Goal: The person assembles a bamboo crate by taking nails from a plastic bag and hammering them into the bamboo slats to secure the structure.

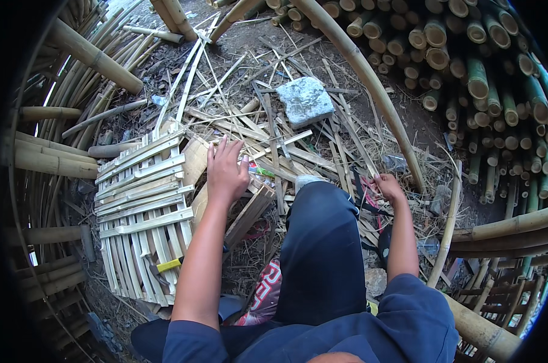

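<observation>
My left hand (227, 170) is held out with its fingers stretched and apart, holding nothing, over a pale wooden block (194, 158). Beside it on the left lies a panel of woven bamboo slats (142, 212). A hammer with a yellow grip (170, 265) rests at the panel's near end, partly hidden by my left forearm. To the right of my knee, my right hand (389, 187) reaches down with thumb and fingers closed together. Thin bamboo strips and a dark strap (371, 202) lie at its fingertips; what it pinches is too small to make out.
Bamboo offcuts (292, 145) litter the ground ahead, with a rough pale stone block (305, 101) among them. Cut bamboo poles (437, 54) are stacked at the far right. A leaning pole (371, 85) arches between stack and offcuts. More poles (56, 158) line the left side.
</observation>
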A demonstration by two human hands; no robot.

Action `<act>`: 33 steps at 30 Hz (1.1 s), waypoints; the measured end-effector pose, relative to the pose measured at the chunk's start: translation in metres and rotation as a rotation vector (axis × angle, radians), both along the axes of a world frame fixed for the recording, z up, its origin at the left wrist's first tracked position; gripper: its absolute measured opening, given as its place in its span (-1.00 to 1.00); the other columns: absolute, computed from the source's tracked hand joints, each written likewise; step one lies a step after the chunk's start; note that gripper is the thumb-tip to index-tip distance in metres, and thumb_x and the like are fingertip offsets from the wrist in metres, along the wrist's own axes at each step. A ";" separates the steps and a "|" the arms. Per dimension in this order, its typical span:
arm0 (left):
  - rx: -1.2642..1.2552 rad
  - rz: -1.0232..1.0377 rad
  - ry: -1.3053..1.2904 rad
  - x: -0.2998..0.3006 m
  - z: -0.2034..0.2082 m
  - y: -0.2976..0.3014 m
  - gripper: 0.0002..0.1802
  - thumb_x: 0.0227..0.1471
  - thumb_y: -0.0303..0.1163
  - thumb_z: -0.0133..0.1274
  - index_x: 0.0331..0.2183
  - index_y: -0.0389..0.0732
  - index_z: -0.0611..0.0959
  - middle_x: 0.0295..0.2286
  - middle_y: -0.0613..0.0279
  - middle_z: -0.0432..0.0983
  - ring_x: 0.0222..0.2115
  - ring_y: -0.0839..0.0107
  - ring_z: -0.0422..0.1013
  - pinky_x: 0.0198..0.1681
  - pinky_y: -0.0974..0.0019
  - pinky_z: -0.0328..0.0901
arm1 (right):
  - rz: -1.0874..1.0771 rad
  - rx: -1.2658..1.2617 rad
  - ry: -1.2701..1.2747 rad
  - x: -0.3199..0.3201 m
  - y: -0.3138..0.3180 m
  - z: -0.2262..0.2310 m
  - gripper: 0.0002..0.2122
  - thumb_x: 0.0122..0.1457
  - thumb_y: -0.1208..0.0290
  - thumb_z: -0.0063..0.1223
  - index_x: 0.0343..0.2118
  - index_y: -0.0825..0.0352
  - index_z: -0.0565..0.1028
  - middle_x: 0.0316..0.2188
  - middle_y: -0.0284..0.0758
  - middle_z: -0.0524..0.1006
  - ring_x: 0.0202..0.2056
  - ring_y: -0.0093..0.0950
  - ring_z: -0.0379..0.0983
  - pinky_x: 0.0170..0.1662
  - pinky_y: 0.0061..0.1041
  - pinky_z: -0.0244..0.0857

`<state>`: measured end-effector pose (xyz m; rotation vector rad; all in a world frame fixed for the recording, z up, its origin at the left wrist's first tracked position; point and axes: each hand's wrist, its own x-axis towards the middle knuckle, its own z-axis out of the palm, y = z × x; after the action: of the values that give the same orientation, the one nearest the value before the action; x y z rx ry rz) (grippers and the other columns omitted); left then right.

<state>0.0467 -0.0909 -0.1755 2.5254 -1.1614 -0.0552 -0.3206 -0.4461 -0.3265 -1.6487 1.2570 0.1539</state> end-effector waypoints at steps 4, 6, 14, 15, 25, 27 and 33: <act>-0.004 0.019 -0.001 0.000 -0.002 0.005 -0.47 0.23 -0.21 -0.08 0.15 -0.22 0.54 0.18 0.07 0.43 0.35 0.14 0.12 0.46 -0.04 -0.23 | -0.110 -0.064 -0.188 0.000 0.022 0.034 -0.63 0.49 0.12 -0.18 -0.21 0.33 0.54 -0.63 -0.50 0.39 -0.70 -0.67 0.19 -0.63 -0.60 0.08; -0.006 0.020 0.003 0.000 -0.001 0.004 -0.47 0.23 -0.21 -0.08 0.15 -0.22 0.54 0.18 0.07 0.44 0.35 0.14 0.12 0.46 -0.04 -0.23 | -0.106 -0.113 -0.264 0.009 0.030 0.051 -0.64 0.49 0.14 -0.19 -0.24 0.35 0.51 -0.63 -0.50 0.34 -0.64 -0.66 0.24 -0.56 -0.57 0.13; -0.038 0.017 -0.007 -0.001 0.001 0.002 -0.53 0.24 -0.25 -0.05 0.12 -0.21 0.55 0.16 0.09 0.45 0.34 0.13 0.14 0.46 -0.04 -0.19 | 0.163 -0.839 -0.535 0.095 0.064 0.109 -0.66 0.34 0.35 0.09 0.17 0.15 0.54 -0.50 -0.21 0.49 -0.52 -0.33 0.42 -0.36 -0.32 0.30; -0.041 0.015 -0.006 -0.001 0.001 0.001 -0.53 0.24 -0.25 -0.05 0.12 -0.21 0.55 0.16 0.09 0.46 0.34 0.13 0.14 0.46 -0.04 -0.19 | 0.223 -0.914 -0.588 0.106 0.069 0.115 -0.60 0.31 0.37 0.13 0.22 0.07 0.52 -0.48 -0.18 0.49 -0.53 -0.29 0.41 -0.36 -0.30 0.31; -0.053 -0.001 -0.013 -0.003 0.000 -0.003 -0.52 0.24 -0.24 -0.05 0.12 -0.22 0.56 0.15 0.09 0.46 0.32 0.12 0.17 0.46 -0.05 -0.19 | 0.111 -0.753 -0.554 0.151 0.076 0.007 -0.69 0.36 0.40 0.03 0.14 0.25 0.54 -0.43 -0.06 0.54 -0.41 -0.15 0.51 -0.33 -0.29 0.35; -0.078 -0.026 -0.012 -0.003 0.003 -0.013 -0.53 0.23 -0.24 -0.04 0.11 -0.22 0.56 0.15 0.08 0.47 0.32 0.12 0.17 0.46 -0.05 -0.20 | 0.174 -0.743 -0.348 0.136 0.056 -0.043 -0.70 0.41 0.32 -0.09 0.07 0.37 0.49 -0.36 0.11 0.59 -0.26 0.11 0.54 -0.27 -0.08 0.37; -0.078 -0.005 -0.006 -0.002 0.002 -0.002 -0.53 0.23 -0.24 -0.04 0.10 -0.22 0.57 0.14 0.08 0.48 0.32 0.12 0.18 0.46 -0.04 -0.19 | 0.128 -0.758 -0.080 0.143 0.082 -0.051 -0.77 0.42 0.36 -0.21 -0.04 0.39 0.39 -0.39 0.19 0.57 -0.27 0.20 0.53 -0.23 0.15 0.34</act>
<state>0.0451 -0.0934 -0.1736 2.4562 -1.1489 -0.0037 -0.1777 -0.3638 -0.3773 -2.3504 1.2202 -0.3533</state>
